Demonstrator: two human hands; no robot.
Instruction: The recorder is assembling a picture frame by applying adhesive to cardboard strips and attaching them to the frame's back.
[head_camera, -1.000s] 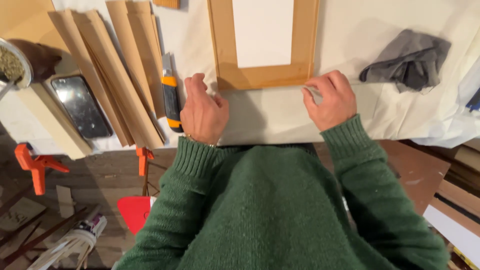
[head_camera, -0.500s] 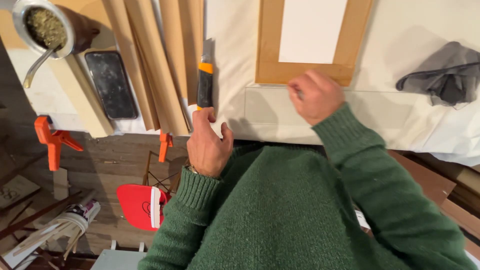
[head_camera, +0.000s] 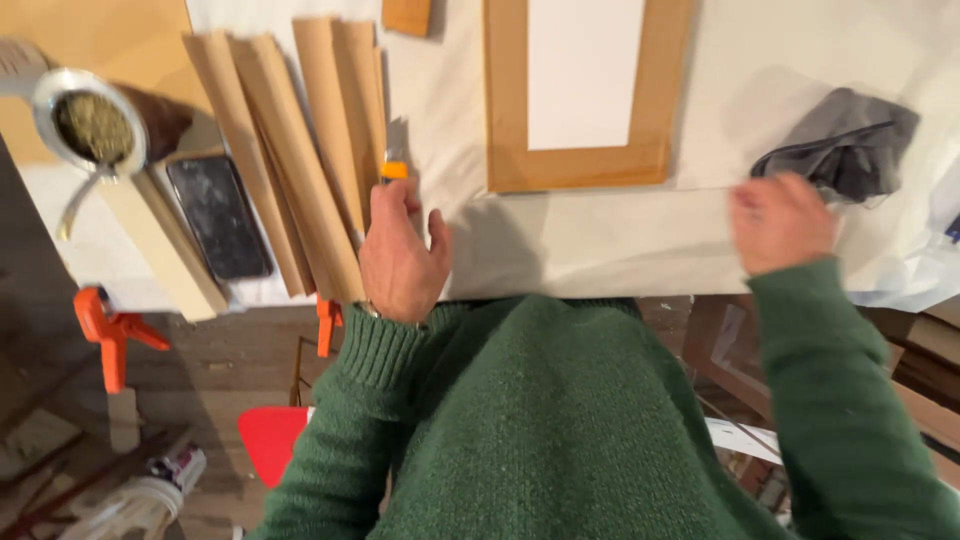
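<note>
The person's left hand (head_camera: 402, 252) is wrapped over the orange-handled utility knife (head_camera: 395, 165), fingers curled together on the grip, with the blade end pointing to twelve o'clock, just beside the tan wooden strips (head_camera: 300, 150). The right hand (head_camera: 781, 220), out at three o'clock, hovers blurred over the pale sheet covering the bench (head_camera: 600, 240), fingers loosely together and holding nothing I can make out. The brown frame with a white panel (head_camera: 585, 90) lies at twelve o'clock, the crumpled grey cloth (head_camera: 840, 140) just past the right hand. At ten o'clock sit a black phone (head_camera: 218, 215) and a metal cup of green leaves (head_camera: 92, 125). I'd worry the knife could snag the sheet or skid toward the strips if gripped carelessly.
</note>
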